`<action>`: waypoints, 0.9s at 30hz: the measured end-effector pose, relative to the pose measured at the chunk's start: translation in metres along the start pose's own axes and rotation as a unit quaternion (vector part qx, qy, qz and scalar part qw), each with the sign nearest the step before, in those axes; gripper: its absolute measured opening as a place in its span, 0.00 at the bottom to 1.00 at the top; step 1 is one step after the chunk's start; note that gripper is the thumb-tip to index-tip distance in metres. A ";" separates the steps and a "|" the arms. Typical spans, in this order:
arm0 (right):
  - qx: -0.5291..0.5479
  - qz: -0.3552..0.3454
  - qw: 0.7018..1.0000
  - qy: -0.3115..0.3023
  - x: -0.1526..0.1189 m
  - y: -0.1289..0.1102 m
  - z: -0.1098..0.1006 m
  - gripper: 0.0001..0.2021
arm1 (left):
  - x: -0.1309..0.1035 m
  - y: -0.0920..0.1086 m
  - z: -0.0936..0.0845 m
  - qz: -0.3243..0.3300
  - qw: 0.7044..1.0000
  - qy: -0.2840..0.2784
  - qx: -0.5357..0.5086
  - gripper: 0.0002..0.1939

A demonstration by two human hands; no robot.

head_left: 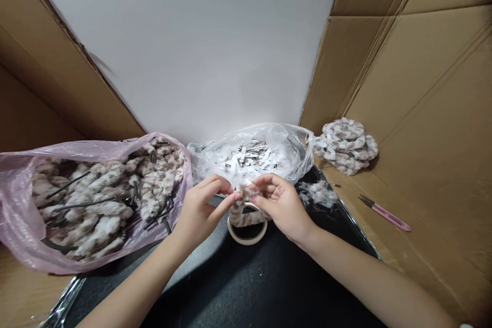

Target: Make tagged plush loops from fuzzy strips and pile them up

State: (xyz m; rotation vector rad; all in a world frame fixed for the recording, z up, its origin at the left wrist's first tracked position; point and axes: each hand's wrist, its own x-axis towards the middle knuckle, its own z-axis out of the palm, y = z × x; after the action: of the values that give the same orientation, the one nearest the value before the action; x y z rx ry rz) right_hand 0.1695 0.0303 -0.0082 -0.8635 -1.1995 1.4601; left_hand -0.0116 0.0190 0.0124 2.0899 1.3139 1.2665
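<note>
Between my two hands is a fluffy beige-and-white fur loop [246, 218], its lower part hanging down. My left hand [207, 205] pinches the loop's upper left end between thumb and forefinger. From the other side, my right hand [280, 205] grips its upper right end with thumb and fingers. What lies right between the fingertips is too small to make out. Just below the loop, a roll of cream tape [248, 241] lies flat on the black surface. Behind my hands sits a clear plastic bag [295, 138] holding many small white tags [246, 156].
On the left, a pink plastic bag [19, 215] holds furry pieces [92, 189] with dark elastic cords. A pile of furry loops [348, 146] lies at the right, near pink-handled thread snips [388, 215]. Loose fluff [319, 193] rests by the clear bag. Cardboard walls [430, 87] stand on both sides.
</note>
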 end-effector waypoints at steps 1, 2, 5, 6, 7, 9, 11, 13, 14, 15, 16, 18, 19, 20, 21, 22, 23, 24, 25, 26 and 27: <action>0.004 0.009 1.000 0.000 0.001 0.001 -0.001 0.13 | 0.001 -0.001 -0.001 0.003 1.000 -0.024 0.009 0.08; 0.006 0.016 1.000 -0.002 0.002 0.001 -0.001 0.13 | 0.001 -0.001 -0.001 0.001 0.999 -0.052 0.010 0.09; -0.002 0.018 1.000 -0.020 0.000 0.001 0.000 0.13 | -0.001 -0.003 -0.001 -0.038 0.991 -0.129 -0.014 0.11; -0.013 0.013 0.999 -0.029 -0.001 0.001 0.001 0.14 | -0.002 -0.003 -0.001 -0.057 0.987 -0.150 -0.030 0.12; -0.025 0.006 0.999 -0.036 -0.003 0.001 0.002 0.15 | -0.002 -0.004 -0.001 -0.073 0.982 -0.167 -0.050 0.13; -0.046 -0.015 0.998 -0.046 -0.005 0.000 0.002 0.19 | -0.001 -0.004 -0.003 -0.096 0.973 -0.185 -0.097 0.16; -0.064 -0.034 0.996 -0.051 -0.005 -0.001 0.000 0.20 | 0.001 -0.005 -0.006 -0.111 0.966 -0.184 -0.142 0.19; -0.088 -0.025 0.994 -0.065 -0.002 -0.002 -0.003 0.15 | 0.004 -0.006 -0.009 -0.115 0.964 -0.163 -0.176 0.20; -0.100 -0.009 0.992 -0.080 0.000 -0.002 -0.004 0.11 | 0.005 -0.007 -0.010 -0.110 0.964 -0.154 -0.186 0.21; -0.109 0.008 0.989 -0.097 0.002 -0.002 -0.006 0.09 | 0.006 -0.009 -0.010 -0.103 0.965 -0.148 -0.190 0.21; -0.116 0.019 0.987 -0.112 0.003 -0.003 -0.008 0.07 | 0.006 -0.010 -0.011 -0.094 0.966 -0.148 -0.190 0.21; -0.134 0.006 0.983 -0.124 0.004 -0.003 -0.009 0.07 | 0.007 -0.011 -0.009 -0.082 0.969 -0.154 -0.178 0.21; -0.150 -0.015 0.981 -0.121 0.003 -0.004 -0.009 0.09 | 0.006 -0.010 -0.007 -0.078 0.970 -0.160 -0.168 0.21; -0.172 -0.040 0.977 -0.118 0.002 -0.004 -0.008 0.12 | 0.005 -0.008 -0.005 -0.072 0.971 -0.166 -0.155 0.20; -0.196 -0.063 0.972 -0.117 0.001 -0.005 -0.007 0.14 | 0.004 -0.006 -0.003 -0.064 0.973 -0.172 -0.140 0.19; -0.218 -0.082 0.966 -0.115 -0.001 -0.006 -0.006 0.15 | 0.002 -0.004 -0.002 -0.054 0.975 -0.178 -0.123 0.19; -0.236 -0.097 0.960 -0.112 -0.002 -0.006 -0.005 0.14 | 0.001 -0.001 0.000 -0.043 0.977 -0.182 -0.106 0.18; -0.250 -0.110 0.956 -0.106 -0.003 -0.006 -0.004 0.11 | 0.000 0.001 0.001 -0.032 0.979 -0.183 -0.090 0.18; -0.261 -0.122 0.952 -0.097 -0.004 -0.007 -0.003 0.08 | -0.001 0.003 0.001 -0.024 0.981 -0.179 -0.077 0.18; -0.269 -0.134 0.950 -0.085 -0.004 -0.007 -0.002 0.06 | -0.002 0.004 0.001 -0.019 0.982 -0.173 -0.068 0.18; -0.276 -0.143 0.947 -0.076 -0.003 -0.007 -0.003 0.04 | -0.002 0.005 0.001 -0.017 0.983 -0.168 -0.064 0.18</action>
State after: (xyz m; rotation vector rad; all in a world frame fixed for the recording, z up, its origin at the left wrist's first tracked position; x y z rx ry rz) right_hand 0.1744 0.0277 -0.0023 -0.9031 -1.8167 0.9765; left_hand -0.0087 0.0152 0.0148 2.0689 1.0843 0.9055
